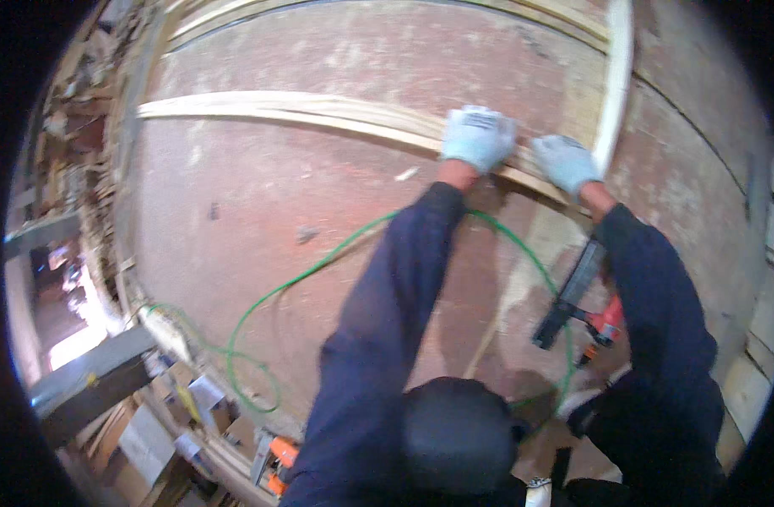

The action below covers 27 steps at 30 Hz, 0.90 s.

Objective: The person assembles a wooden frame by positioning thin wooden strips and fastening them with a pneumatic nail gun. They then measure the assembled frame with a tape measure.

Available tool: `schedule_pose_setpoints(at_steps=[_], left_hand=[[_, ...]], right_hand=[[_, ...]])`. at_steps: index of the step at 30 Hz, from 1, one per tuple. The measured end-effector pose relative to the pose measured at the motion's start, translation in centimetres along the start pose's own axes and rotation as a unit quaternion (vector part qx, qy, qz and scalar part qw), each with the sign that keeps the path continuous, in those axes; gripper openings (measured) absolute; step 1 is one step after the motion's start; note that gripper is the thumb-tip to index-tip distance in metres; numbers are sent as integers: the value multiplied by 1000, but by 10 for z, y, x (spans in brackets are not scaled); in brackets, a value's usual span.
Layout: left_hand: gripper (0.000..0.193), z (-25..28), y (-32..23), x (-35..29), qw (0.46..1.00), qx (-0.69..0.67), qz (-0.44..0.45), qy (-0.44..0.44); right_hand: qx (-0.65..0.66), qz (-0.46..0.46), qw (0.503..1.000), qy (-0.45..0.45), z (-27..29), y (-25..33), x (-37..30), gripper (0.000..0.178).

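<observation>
Both hands wear light grey-blue gloves and sit close together near the right end of a long pale wooden board (319, 108), which lies across a reddish, worn panel (252, 186). My left hand (478, 137) is closed over the board with its knuckles up. Just to its right, my right hand (566, 162) has its fingers curled over the board's end, beside a white upright strip (616, 84). The undersides of both hands are hidden. Below my right forearm rests a black and red nail gun (583, 287), partly covered by the sleeve.
A green air hose (306, 270) loops over the panel under my arms. More pale boards (226, 19) run along the far edge. Scrap wood (74, 169) and a dark beam (95, 376) line the left side. An orange tool (283, 452) lies at the lower left.
</observation>
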<state>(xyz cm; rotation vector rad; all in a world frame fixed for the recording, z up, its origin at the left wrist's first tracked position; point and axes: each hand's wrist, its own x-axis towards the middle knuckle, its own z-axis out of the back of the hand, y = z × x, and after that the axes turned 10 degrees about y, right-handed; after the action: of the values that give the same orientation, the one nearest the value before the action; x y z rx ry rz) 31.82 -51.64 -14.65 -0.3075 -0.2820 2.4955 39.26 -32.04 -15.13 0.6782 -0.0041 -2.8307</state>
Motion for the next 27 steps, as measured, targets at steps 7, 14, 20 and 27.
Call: schedule_pose_setpoints(at_steps=[7, 14, 20, 27], left_hand=[[39, -7, 5, -4, 999, -5, -33, -36], [32, -4, 5, -6, 998, -3, -41, -39], [28, -5, 5, -7, 998, -2, -44, -40], [30, -11, 4, -3, 998, 12, -45, -46]], right_hand=[[-2, 24, 990, 141, 33, -9, 11, 41], [30, 85, 979, 184, 36, -26, 24, 42], [154, 57, 985, 63, 18, -21, -2, 34], [126, -1, 991, 40, 16, -9, 2, 42]])
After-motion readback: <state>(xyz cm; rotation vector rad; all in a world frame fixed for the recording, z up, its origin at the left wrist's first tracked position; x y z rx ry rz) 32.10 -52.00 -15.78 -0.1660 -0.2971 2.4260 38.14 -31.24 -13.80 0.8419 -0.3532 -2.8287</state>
